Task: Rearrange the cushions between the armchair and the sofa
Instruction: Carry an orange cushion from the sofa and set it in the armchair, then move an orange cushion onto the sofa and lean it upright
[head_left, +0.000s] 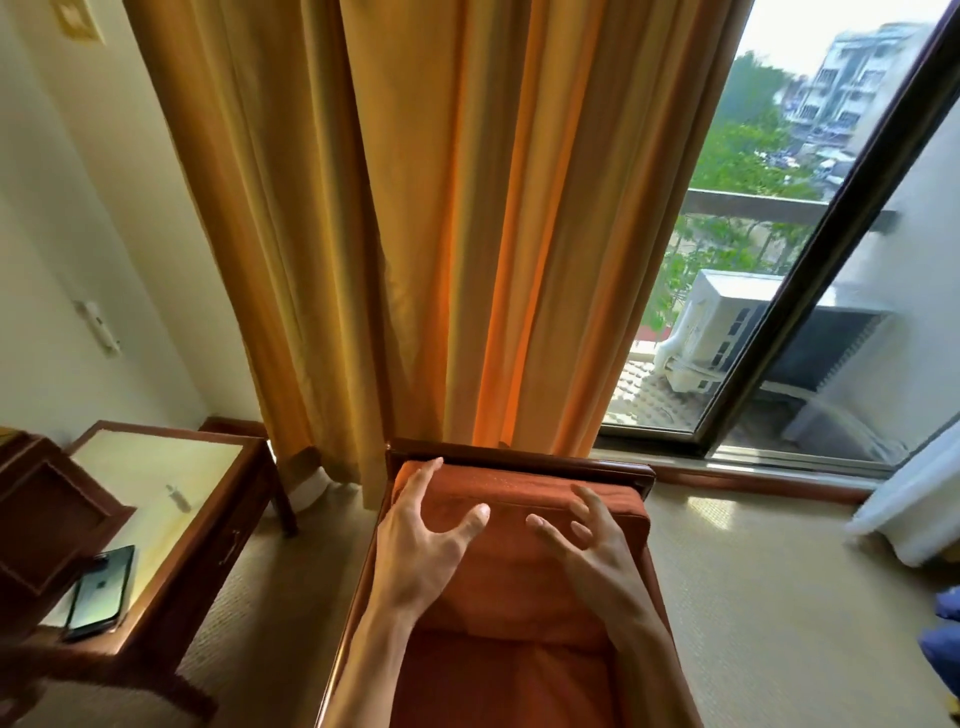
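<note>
Armchair (519, 457): dark wood frame, its back rail just in front of the curtain; it holds the orange cushions between its side rails
Back cushion (519, 499): rust-orange fabric with a seam running across its top face; stands upright against the chair's back rail, filling the width between the arms
Seat cushion (498, 675): same rust-orange cloth; lies flat in the chair below the back cushion, partly hidden by the forearms
Left hand (421, 540): fingers spread and straight, thumb out to the side; fingertips at the top left edge of the back cushion; gripping nothing
Right hand (587, 540): fingers spread and slightly bent, over the right half of the back cushion; holding nothing; whether it touches the fabric, cannot tell
Side table (218, 519): dark wood with a pale glass top, left of the armchair; carries a phone (98, 592) near its front corner
Curtain (415, 234): golden-orange, hanging in folds behind the chair
Window (753, 260): right of the curtain; an air-conditioner unit (717, 327) sits outside on the balcony
</note>
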